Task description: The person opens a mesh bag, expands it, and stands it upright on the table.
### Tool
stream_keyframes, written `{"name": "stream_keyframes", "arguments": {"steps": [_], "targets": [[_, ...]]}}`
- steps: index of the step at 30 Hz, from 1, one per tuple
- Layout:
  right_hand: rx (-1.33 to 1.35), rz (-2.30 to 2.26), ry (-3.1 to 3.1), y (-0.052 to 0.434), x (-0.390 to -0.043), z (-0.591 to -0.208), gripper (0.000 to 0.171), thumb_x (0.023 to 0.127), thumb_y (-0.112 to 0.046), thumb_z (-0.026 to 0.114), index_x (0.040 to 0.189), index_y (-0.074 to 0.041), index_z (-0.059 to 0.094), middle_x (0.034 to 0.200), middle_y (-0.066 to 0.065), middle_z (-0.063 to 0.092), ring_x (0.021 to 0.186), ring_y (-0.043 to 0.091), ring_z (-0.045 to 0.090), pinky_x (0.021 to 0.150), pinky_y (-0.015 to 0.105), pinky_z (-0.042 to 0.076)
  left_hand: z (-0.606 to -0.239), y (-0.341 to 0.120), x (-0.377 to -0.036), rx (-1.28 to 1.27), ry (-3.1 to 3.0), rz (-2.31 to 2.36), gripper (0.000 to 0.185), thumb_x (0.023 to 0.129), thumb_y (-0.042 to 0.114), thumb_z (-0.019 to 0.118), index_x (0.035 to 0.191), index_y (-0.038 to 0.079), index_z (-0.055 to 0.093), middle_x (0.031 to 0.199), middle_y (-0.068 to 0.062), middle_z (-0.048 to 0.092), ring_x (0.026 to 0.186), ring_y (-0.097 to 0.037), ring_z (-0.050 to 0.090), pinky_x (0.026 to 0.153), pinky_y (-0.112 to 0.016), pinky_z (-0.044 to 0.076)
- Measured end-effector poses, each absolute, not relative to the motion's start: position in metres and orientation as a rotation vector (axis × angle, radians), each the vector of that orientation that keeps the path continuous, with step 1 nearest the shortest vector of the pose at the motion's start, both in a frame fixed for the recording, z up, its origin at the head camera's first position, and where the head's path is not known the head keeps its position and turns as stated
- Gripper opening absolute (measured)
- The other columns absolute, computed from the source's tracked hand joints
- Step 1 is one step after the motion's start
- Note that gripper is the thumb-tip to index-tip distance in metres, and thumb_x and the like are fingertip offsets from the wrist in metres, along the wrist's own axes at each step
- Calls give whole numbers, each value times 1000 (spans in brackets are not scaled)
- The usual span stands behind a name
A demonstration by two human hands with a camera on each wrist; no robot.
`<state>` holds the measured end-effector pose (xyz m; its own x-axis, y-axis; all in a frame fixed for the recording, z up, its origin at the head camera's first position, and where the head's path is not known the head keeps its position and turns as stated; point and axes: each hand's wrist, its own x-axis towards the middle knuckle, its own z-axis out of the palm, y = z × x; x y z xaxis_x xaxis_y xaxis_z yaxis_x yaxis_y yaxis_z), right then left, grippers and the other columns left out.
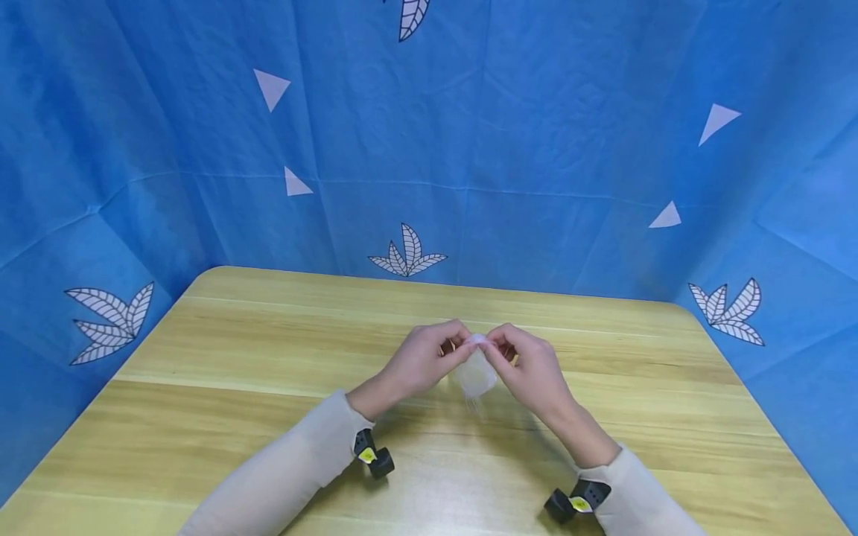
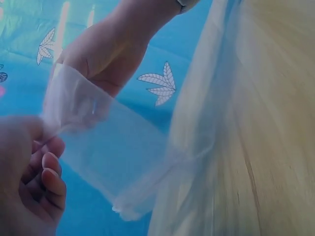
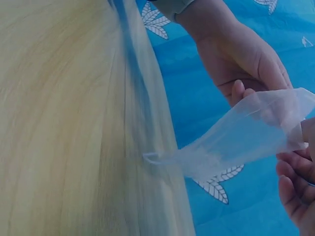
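Observation:
A small sheer white mesh pouch [image 1: 474,372] hangs above the middle of the wooden table [image 1: 234,350]. My left hand [image 1: 429,357] pinches its top edge on one side and my right hand [image 1: 523,365] pinches the other side. In the left wrist view the pouch [image 2: 108,147] spreads between my left fingers [image 2: 47,177] and the right hand [image 2: 108,49]. The right wrist view has the pouch [image 3: 246,142] stretched from my right fingers [image 3: 295,177] towards the left hand [image 3: 241,59], its mouth held apart.
Blue cloth with white leaf and triangle prints [image 1: 469,149] walls in the table at the back and both sides. Black wrist cameras [image 1: 372,454] sit on both beige sleeves. The tabletop bears nothing else in view.

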<state>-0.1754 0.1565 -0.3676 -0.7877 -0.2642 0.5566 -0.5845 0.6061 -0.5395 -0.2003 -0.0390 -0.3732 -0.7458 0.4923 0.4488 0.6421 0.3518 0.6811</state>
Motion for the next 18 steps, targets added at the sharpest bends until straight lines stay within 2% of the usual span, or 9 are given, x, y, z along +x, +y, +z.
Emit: {"name": "stream_keyframes", "arguments": {"steps": [6,14,18], "targets": [[714,939,-2397,156,-175,-371,14,89,-5,66,83,-16,61,72,-10,54,63,7,51,57,25,47,-376,-38,-200,-1060,-2395,-1207,15,93,7,63,81,14,58,69,8,52,58,-5,45,52,-20,41],[716,894,-2373,156,-178,-374,13,90,-7,66,81,-16,62,71,-11,53,62,5,49,55,24,44,-377,-39,-200,-977,-2446,-1196,18,93,10,62,78,17,56,66,10,51,56,-5,43,51,-21,40],[725,900,-2402,155,-177,-375,7,93,-11,66,87,-15,64,74,-11,56,65,5,52,58,25,47,-379,-39,-201,-984,-2459,-1216,17,95,12,61,80,17,57,66,10,50,55,-5,42,50,-21,38]]}}
